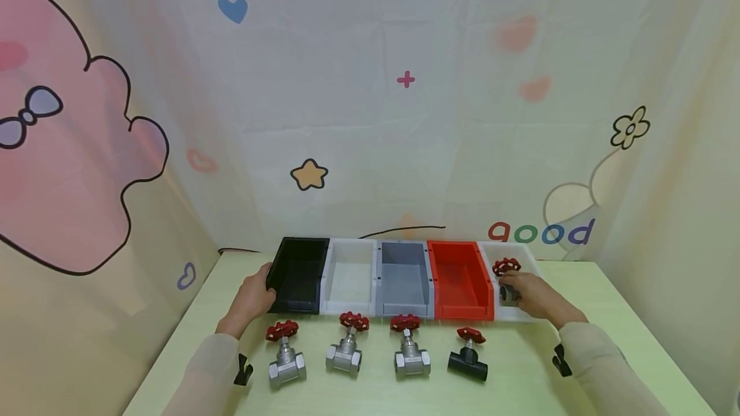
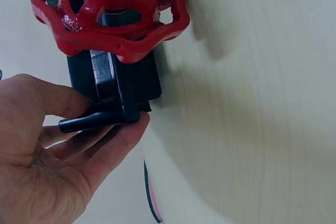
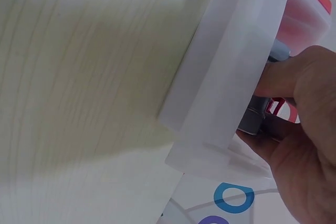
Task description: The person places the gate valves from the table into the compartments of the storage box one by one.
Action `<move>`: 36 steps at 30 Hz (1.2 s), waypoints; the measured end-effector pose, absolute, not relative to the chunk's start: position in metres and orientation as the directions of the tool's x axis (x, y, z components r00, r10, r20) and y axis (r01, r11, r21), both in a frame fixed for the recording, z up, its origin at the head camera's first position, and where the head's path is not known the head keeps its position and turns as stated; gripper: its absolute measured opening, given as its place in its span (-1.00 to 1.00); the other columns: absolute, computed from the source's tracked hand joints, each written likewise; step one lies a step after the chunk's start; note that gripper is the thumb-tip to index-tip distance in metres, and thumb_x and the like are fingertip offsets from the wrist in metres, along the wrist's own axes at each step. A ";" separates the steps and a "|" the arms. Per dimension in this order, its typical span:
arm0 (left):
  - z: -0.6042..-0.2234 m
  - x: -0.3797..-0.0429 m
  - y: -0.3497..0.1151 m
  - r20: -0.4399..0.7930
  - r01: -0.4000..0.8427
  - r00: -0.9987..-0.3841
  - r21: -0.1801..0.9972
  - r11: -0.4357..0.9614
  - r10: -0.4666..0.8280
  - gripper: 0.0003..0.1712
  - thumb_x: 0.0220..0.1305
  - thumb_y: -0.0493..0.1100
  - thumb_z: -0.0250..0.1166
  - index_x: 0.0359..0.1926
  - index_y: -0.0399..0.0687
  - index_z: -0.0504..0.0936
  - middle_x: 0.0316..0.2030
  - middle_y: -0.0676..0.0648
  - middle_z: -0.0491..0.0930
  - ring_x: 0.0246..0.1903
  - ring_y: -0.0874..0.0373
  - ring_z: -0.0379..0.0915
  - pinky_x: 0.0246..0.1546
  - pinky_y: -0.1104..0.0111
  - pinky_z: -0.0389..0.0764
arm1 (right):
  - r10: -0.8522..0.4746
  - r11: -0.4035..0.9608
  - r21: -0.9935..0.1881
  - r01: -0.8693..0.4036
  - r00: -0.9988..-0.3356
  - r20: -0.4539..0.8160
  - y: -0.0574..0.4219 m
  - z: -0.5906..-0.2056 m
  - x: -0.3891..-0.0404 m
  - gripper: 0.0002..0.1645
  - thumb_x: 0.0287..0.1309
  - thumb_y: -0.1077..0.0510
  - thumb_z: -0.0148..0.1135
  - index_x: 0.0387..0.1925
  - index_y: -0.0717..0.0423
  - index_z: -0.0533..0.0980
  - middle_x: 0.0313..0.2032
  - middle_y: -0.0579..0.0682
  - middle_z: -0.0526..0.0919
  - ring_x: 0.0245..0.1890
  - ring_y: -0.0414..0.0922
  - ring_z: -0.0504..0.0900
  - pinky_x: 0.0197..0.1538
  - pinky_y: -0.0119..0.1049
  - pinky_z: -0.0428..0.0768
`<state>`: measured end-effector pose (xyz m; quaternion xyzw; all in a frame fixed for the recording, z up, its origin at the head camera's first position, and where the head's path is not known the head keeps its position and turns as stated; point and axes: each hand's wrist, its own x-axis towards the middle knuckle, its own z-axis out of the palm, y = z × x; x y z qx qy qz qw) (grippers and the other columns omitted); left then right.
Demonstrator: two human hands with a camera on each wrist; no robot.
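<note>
My left hand (image 1: 252,298) grips the side wall of the black bin (image 1: 297,305) at the left end of a row. In the left wrist view, the thumb lies on one side of that wall and the fingers on the other. At the row's right end, my right hand (image 1: 534,294) reaches into a white bin (image 1: 523,250) and holds a valve with a red handwheel (image 1: 507,266). The valve's dark grey body (image 3: 253,116) shows between thumb and fingers in the right wrist view; the hand hides part of it.
Between the end bins stand a white bin (image 1: 349,307), a grey bin (image 1: 405,309) and a red bin (image 1: 464,312). In front on the table (image 1: 370,403) lie metal valves (image 1: 287,368) with red handwheels and one black valve (image 1: 468,364). A printed curtain (image 1: 370,114) hangs behind.
</note>
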<state>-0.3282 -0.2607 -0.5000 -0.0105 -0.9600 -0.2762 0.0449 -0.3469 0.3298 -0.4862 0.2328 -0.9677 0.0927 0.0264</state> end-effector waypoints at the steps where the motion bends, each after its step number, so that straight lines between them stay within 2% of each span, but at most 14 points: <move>1: -0.500 -0.328 -0.261 0.090 0.043 -0.996 0.529 0.847 -0.006 -0.26 0.24 -0.33 0.09 0.43 -0.41 0.12 0.13 -0.51 0.50 -0.13 -0.15 0.56 -0.09 -0.04 0.57 | -0.446 0.874 -0.171 -0.455 -0.890 0.093 0.330 -0.486 -0.347 -0.47 -0.10 0.53 0.28 0.01 0.28 0.61 0.03 0.23 0.66 0.04 0.27 0.60 0.10 0.17 0.53; 11: -0.500 -0.328 -0.260 0.086 0.036 -0.996 0.527 0.849 -0.011 -0.26 0.25 -0.32 0.10 0.43 -0.40 0.12 0.15 -0.50 0.49 -0.06 -0.19 0.55 0.00 -0.09 0.55 | -0.450 0.873 -0.168 -0.459 -0.889 0.088 0.333 -0.489 -0.351 -0.52 -0.11 0.51 0.30 -0.05 0.25 0.64 -0.04 0.19 0.69 -0.02 0.22 0.63 0.09 0.17 0.55; 16: -0.501 -0.330 -0.261 0.082 0.035 -0.997 0.531 0.847 -0.010 -0.26 0.25 -0.32 0.09 0.43 -0.39 0.12 0.15 -0.49 0.49 -0.08 -0.17 0.54 -0.01 -0.08 0.55 | -0.425 0.885 -0.183 -0.427 -0.904 0.053 0.333 -0.488 -0.351 -0.52 -0.08 0.49 0.33 -0.03 0.24 0.63 -0.03 0.19 0.69 0.01 0.24 0.62 0.10 0.18 0.54; 23: -0.501 -0.329 -0.260 0.088 0.041 -0.996 0.537 0.843 -0.008 -0.27 0.25 -0.32 0.09 0.43 -0.38 0.13 0.16 -0.49 0.48 -0.01 -0.23 0.54 0.02 -0.11 0.53 | -0.438 0.883 -0.162 -0.441 -0.897 0.054 0.331 -0.487 -0.355 -0.54 -0.13 0.51 0.33 -0.09 0.22 0.66 -0.08 0.18 0.71 -0.04 0.21 0.64 0.09 0.18 0.54; 31: -0.499 -0.329 -0.260 0.084 0.035 -0.996 0.535 0.844 -0.012 -0.27 0.24 -0.32 0.09 0.42 -0.38 0.13 0.15 -0.49 0.49 -0.05 -0.21 0.54 -0.02 -0.09 0.55 | -0.486 0.862 -0.120 -0.493 -0.870 0.082 0.331 -0.488 -0.357 -0.56 -0.17 0.54 0.33 -0.15 0.25 0.67 -0.12 0.17 0.72 -0.08 0.18 0.66 0.06 0.12 0.58; 36: -0.499 -0.328 -0.260 0.079 0.027 -0.997 0.539 0.842 -0.018 -0.27 0.25 -0.32 0.08 0.43 -0.37 0.13 0.15 -0.49 0.49 -0.06 -0.20 0.54 -0.02 -0.08 0.55 | -0.465 0.873 -0.128 -0.470 -0.882 0.069 0.330 -0.487 -0.357 -0.56 -0.16 0.51 0.36 -0.13 0.24 0.67 -0.12 0.17 0.73 -0.09 0.18 0.66 0.05 0.12 0.58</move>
